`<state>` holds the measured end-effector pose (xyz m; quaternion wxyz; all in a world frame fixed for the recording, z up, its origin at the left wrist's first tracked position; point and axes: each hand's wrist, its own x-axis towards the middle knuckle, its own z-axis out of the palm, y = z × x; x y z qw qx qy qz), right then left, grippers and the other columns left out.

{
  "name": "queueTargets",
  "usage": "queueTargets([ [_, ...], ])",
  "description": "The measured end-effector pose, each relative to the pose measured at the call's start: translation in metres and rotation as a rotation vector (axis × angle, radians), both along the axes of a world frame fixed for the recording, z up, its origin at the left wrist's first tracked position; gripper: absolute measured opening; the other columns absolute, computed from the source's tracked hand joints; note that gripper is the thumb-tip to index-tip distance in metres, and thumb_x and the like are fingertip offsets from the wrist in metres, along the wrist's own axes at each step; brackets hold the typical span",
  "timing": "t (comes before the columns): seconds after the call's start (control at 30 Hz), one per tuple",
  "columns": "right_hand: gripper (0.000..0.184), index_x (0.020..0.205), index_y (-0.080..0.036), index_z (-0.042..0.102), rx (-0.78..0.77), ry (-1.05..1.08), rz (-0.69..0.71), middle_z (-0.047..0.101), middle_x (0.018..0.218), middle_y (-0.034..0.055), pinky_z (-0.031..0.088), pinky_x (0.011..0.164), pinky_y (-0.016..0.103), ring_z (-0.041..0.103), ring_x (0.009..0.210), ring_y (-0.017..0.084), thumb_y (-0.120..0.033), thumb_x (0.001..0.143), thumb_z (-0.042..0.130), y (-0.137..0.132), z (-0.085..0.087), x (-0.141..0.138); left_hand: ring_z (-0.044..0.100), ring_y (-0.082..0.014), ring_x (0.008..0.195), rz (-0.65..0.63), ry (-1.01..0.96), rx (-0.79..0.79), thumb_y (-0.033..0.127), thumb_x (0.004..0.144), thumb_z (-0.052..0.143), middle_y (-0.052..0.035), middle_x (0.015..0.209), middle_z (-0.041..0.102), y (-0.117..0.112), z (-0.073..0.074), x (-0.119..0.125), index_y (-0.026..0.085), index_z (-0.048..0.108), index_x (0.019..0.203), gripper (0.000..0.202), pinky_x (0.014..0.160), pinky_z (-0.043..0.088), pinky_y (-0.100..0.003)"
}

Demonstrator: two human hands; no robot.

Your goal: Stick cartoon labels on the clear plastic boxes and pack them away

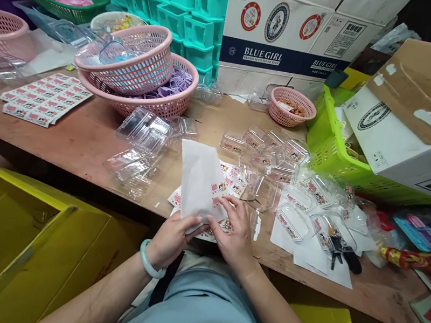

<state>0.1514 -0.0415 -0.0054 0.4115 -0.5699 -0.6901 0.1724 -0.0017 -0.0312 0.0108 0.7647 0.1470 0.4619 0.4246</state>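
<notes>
A white sheet [196, 177], its plain side showing, stands bent up at the table's front edge. My left hand [174, 237], with a pale green bangle at the wrist, pinches its lower end between thumb and fingers. My right hand [234, 233] is curled at the sheet's lower right edge, thumb tip close to my left fingers. Whether a loose sticker is between its fingers is hidden. Printed sticker sheets [233, 178] with cat pictures lie beneath and behind both hands. Clear plastic boxes [294, 152] bearing such stickers are grouped to the right.
Unlabelled clear boxes [144, 131] lie left of the sheet. Pink baskets [135, 99] are stacked behind them, near a pile of sticker sheets [48, 97]. Keys [338, 249] rest among the boxes at right. A lime crate [333, 142] and yellow bin [3, 237] flank the table.
</notes>
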Motion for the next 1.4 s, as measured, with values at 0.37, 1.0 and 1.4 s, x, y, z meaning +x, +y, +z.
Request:
queueTargets([
  [0.37,0.024,0.108,-0.022,0.065,0.222,-0.008,0.025,0.072,0.096,0.0056,0.049,0.086,0.039,0.064,0.09,0.019,-0.01,0.09,0.054,0.004,-0.007,0.011,0.063,-0.0312,0.107,-0.122,-0.202,-0.046,0.009,0.074,0.063,-0.0154,0.105,0.072,0.006,0.002,-0.005,0.005,0.074,0.094,0.024,0.096,0.052,-0.046],
  [1.0,0.018,0.096,-0.022,0.072,-0.158,0.463,-0.103,0.073,0.097,0.0054,0.054,0.082,0.034,0.067,0.091,0.02,-0.034,0.087,0.062,0.011,-0.004,0.017,0.064,-0.0308,0.106,-0.155,-0.168,-0.022,0.012,0.076,0.06,-0.0146,0.111,0.07,0.01,0.005,-0.004,0.006,0.073,0.098,0.026,0.096,0.053,-0.046],
  [1.4,0.015,0.091,-0.022,0.073,-0.102,0.436,-0.113,0.073,0.091,0.0048,0.054,0.081,0.035,0.067,0.086,0.019,-0.029,0.088,0.061,0.012,-0.005,0.011,0.062,-0.0319,0.109,-0.157,-0.17,-0.014,0.01,0.075,0.06,-0.0147,0.11,0.071,0.013,0.001,-0.008,0.005,0.074,0.092,0.023,0.098,0.051,-0.049],
])
